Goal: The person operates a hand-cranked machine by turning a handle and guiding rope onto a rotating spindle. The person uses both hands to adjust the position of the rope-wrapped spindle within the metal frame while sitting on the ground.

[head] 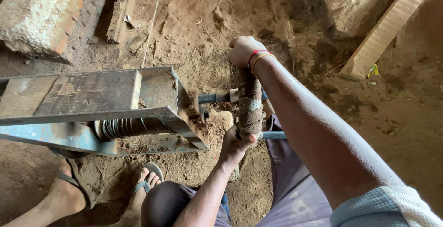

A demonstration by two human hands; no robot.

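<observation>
At the centre of my view, just right of the steel frame (115,111), stands the cloth-wrapped crank handle (249,104), upright and mud-caked. My right hand (243,50) is clenched over its top end at about 12 o'clock; my left hand (236,145) grips its bottom end at 6 o'clock, thumb and fingers curled round the wrap. Both hands are shut tight on the one handle, one above the other.

A grey metal rod (214,98) runs from the handle toward 9 o'clock into the frame, where a coiled spring (131,127) sits under the rusty channel. I judge the handle stiff and heavy to turn: steel beneath, with the cloth giving a rough, dry purchase that should not slip. The ends, where my hands already sit, look like the best hold, since they give most leverage.

My right forearm covers the handle's far side and whatever joins the lower bar (274,135) at 3 o'clock. The frame runs off the left edge, so its length is unknown. Sandalled feet (69,192) rest on the dirt floor (194,19) at 7 o'clock; whose they are I cannot tell.
</observation>
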